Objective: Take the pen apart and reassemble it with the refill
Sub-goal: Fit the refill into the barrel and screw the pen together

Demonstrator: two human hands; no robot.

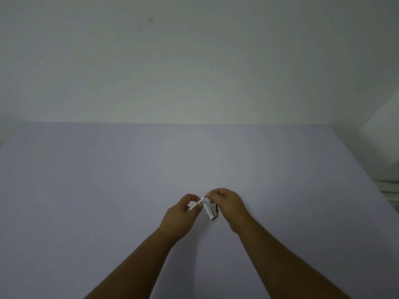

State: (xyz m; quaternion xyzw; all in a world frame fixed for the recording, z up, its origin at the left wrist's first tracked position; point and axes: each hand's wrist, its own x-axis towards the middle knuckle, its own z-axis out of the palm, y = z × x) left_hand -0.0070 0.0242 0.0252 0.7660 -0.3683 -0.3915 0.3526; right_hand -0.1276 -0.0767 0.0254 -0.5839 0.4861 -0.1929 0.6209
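Note:
A thin white refill (198,203) with a dark tip slants between my two hands above the table. My left hand (180,214) pinches its lower end. My right hand (226,205) pinches the dark upper tip. Below the refill, two silver and black pen barrel parts (210,211) lie on the table between the hands, partly hidden by my right hand. A pale thin piece (219,223) lies just beneath them; I cannot tell what it is.
The pale lilac table (108,190) spreads wide on all sides and meets a white wall (194,61) at the back. Its right edge (364,167) slants away, with a white object (384,143) beyond it.

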